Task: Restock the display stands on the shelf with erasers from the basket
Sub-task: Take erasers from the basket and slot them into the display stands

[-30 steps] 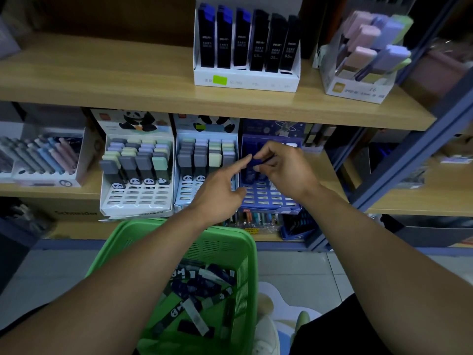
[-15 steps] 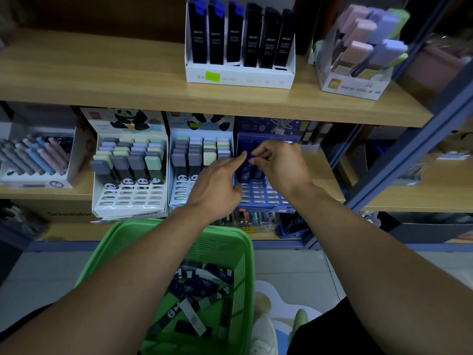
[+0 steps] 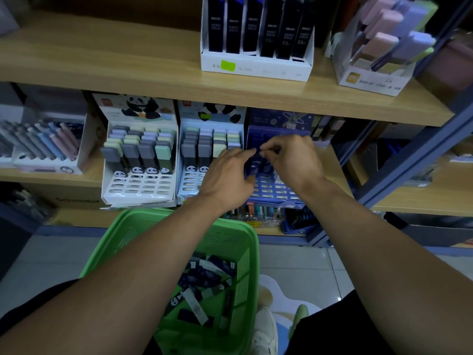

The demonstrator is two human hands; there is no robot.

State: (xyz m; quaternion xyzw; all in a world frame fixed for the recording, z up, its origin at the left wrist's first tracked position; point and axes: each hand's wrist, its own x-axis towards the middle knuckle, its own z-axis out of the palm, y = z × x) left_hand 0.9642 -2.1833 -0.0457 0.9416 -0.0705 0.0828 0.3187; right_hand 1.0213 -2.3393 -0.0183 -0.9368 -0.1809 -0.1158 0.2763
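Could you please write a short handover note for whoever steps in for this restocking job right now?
Right hand: fingers curled over the blue display stand, apparently seating a dark eraser; the eraser itself is hard to make out.
Left hand: fingers extended beside it at the same stand, holding nothing that shows.
Green basket: below the shelf, with many wrapped erasers inside.
Done: the upper rows of the two white panda stands, left and middle, are filled.
Left: the front slots of all three stands are empty; fill them from the basket.
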